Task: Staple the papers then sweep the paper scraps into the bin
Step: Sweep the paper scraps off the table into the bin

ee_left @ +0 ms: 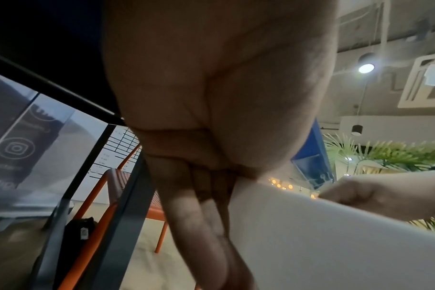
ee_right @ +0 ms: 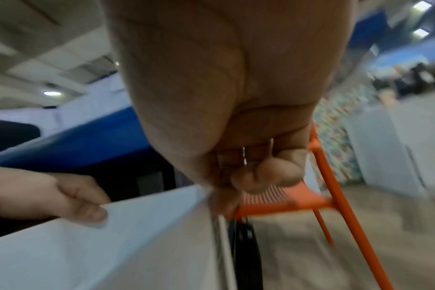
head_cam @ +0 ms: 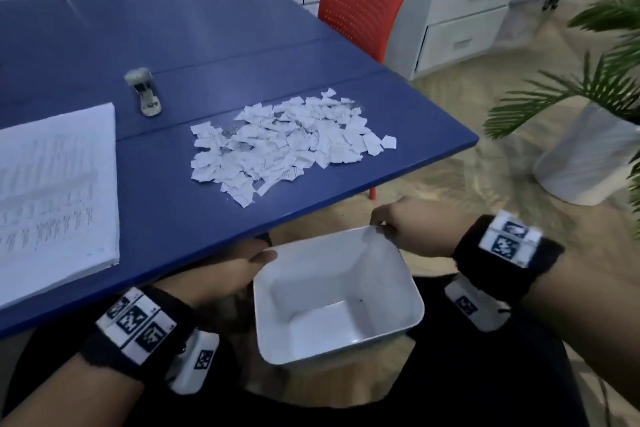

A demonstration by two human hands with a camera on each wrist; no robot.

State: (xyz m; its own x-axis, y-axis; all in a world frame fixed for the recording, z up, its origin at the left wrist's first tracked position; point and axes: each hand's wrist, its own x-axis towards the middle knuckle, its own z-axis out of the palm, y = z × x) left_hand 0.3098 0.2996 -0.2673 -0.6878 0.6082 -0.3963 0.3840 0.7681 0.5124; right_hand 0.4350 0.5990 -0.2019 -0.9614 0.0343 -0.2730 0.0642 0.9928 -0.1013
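A white rectangular bin [head_cam: 412, 302] hangs below the front edge of the blue table [head_cam: 173, 184], empty inside. My left hand [head_cam: 239, 270] grips its left rim, thumb on top and fingers [ee_left: 201, 225] down the outer wall. My right hand [head_cam: 398, 222] pinches the far right corner of the bin [ee_right: 162, 215]. A heap of torn white paper scraps [head_cam: 287, 142] lies on the table just above the bin. The stack of papers [head_cam: 55, 198] rests at the left, and a grey stapler [head_cam: 145, 92] stands behind it.
A red chair [head_cam: 360, 0] stands at the table's far side. White drawers [head_cam: 460, 21] sit at the back right. A potted palm [head_cam: 595, 135] in a white pot is on the floor to the right.
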